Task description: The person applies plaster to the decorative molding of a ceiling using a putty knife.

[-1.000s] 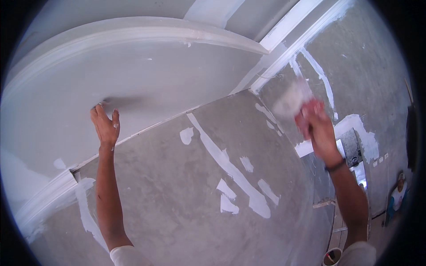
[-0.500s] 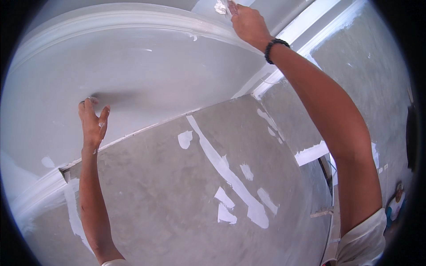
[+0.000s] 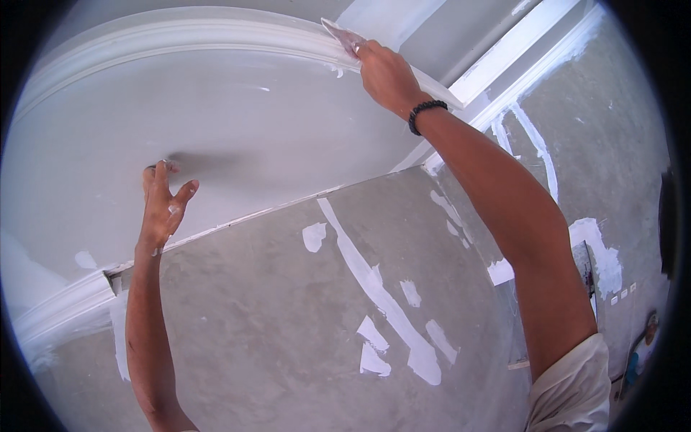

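My right hand (image 3: 389,81), a dark bead bracelet on its wrist, grips a putty-smeared translucent scraper (image 3: 340,36) at the curved white moulding (image 3: 180,32) overhead. My left hand (image 3: 161,205), spotted with white, is raised to the pale grey ceiling board (image 3: 288,122); its fingers bend around a small item at the board that I cannot make out, with the thumb apart. A shadow spreads beside those fingertips.
Below lies a grey plastered wall (image 3: 245,324) with white filler patches (image 3: 374,288). White cornices (image 3: 75,302) run along the edges. At the far right are sockets (image 3: 622,294), a dark hanging shape (image 3: 668,223) and another person (image 3: 640,349).
My right hand and scraper have swung up from the right wall to the moulding, then slightly down and left along it. My left hand stays at the board, shifting slightly.
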Demonstrator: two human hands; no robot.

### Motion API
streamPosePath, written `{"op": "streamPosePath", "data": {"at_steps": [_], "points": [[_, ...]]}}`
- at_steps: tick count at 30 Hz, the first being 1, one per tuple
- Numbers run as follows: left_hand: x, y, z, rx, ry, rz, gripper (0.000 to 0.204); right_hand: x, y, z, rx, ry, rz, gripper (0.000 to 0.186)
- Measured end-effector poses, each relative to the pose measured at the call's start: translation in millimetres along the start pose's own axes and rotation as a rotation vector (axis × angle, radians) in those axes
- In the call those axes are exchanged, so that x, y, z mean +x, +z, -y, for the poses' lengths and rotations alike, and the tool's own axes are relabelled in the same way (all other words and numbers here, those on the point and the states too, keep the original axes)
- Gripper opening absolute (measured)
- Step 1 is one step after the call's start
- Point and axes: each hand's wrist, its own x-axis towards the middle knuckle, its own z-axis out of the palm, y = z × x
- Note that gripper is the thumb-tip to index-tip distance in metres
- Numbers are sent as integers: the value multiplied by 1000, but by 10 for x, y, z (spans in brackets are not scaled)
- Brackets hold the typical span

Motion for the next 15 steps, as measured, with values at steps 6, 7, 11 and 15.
{"op": "streamPosePath", "data": {"at_steps": [6, 7, 11, 15], "points": [[-43, -45, 23, -105, -32, 54, 44, -372, -467, -2, 115, -53, 121, 22], [-35, -48, 15, -98, -51, 54, 44, -390, -509, -95, 68, -48, 58, 21], [-8, -25, 12, -89, -23, 20, 43, -18, -728, -538, -18, 310, 109, 27], [-17, -4, 118, -68, 4, 36, 48, 580, -627, -725, 79, 513, 388, 40]]}}
